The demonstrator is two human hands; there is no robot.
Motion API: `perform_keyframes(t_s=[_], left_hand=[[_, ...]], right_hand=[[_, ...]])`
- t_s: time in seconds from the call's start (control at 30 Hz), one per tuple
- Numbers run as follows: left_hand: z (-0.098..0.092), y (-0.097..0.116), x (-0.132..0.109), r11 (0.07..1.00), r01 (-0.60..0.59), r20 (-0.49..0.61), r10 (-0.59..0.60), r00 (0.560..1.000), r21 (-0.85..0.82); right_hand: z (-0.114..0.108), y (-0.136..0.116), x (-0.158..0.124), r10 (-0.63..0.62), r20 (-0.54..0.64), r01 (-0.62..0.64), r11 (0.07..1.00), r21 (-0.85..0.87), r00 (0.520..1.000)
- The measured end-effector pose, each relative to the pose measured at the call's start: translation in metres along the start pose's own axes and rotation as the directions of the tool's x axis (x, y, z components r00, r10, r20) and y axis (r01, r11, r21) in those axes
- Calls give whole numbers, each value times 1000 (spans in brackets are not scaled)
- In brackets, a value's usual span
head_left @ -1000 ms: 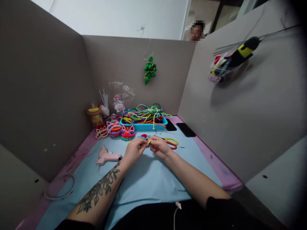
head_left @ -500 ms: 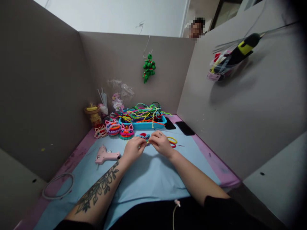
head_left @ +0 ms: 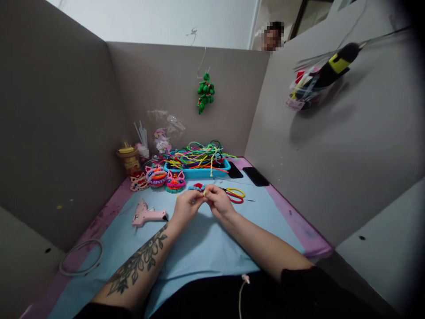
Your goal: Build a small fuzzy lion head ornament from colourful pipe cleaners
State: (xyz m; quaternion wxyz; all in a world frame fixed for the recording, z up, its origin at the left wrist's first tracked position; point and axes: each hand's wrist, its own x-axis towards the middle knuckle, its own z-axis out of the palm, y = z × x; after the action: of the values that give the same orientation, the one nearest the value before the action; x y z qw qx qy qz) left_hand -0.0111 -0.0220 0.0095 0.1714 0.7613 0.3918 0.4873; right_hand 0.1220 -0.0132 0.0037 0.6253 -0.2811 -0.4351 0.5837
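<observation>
My left hand and my right hand meet above the middle of the blue cloth, fingertips pinched together. Between them shows a small bit of pale yellow pipe cleaner; most of it is hidden by the fingers. Just behind the hands lies a blue and red fuzzy piece, partly covered. Scissors with red and yellow handles rest beside my right hand. To the left of my left hand is a pink glue gun, lying on its side.
A blue tray heaped with colourful pipe cleaners stands at the back. Several fuzzy animal heads sit left of it, near a brown pot. Two dark phones lie right. Grey partitions enclose the table; a black tool hangs right.
My right hand has turned and drawn slightly closer to my body, uncovering more of the scissors and the yellow tip. Both hands stay together.
</observation>
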Motion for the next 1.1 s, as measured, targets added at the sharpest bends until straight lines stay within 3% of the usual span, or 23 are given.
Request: perform_keyframes(t_s=[0.07,0.17,0.27,0.37,0.5,0.6,0.73,0.8,0.87,0.93,1.03,1.1], left_hand=[[0,-1,-1,997,-45,-9,45,999,67],[-3,-2,-1,996,-53,-29,55,998,76],[-6,-1,1,997,-41,-55,45,997,59],[-7,-1,2,999,-30,-38,32,999,36],[-6,-1,3,999,6,18,-5,1000,-39],[-7,-1,4,998,10,-14,-11,1000,-55],[-9,-1,5,992,-124,-104,124,987,7],[-10,0,4,985,-166,-129,171,977,45],[-9,2,4,985,-167,-132,173,976,54],[-9,5,3,991,-129,-125,131,983,25],[-7,10,4,997,-31,-111,23,994,-69],[-6,13,5,990,38,-88,-50,995,-139]], right_hand=[[0,3,0,69,-33,-68,997,26,997],[-4,3,1,-7,-67,0,994,-107,998],[-10,-2,2,-153,26,153,943,-297,988],[-15,-9,4,-282,133,311,827,-468,950],[-18,-19,5,-325,233,399,719,-569,917],[-18,-19,6,-268,275,380,741,-554,923],[-12,-8,5,-152,231,236,887,-397,961],[-5,-2,4,-150,183,205,920,-335,972],[3,0,2,-218,134,252,900,-355,967],[9,-1,0,-362,108,368,803,-469,926],[11,-6,-2,-593,146,526,542,-656,792],[8,-7,-1,-674,221,591,386,-708,705]])
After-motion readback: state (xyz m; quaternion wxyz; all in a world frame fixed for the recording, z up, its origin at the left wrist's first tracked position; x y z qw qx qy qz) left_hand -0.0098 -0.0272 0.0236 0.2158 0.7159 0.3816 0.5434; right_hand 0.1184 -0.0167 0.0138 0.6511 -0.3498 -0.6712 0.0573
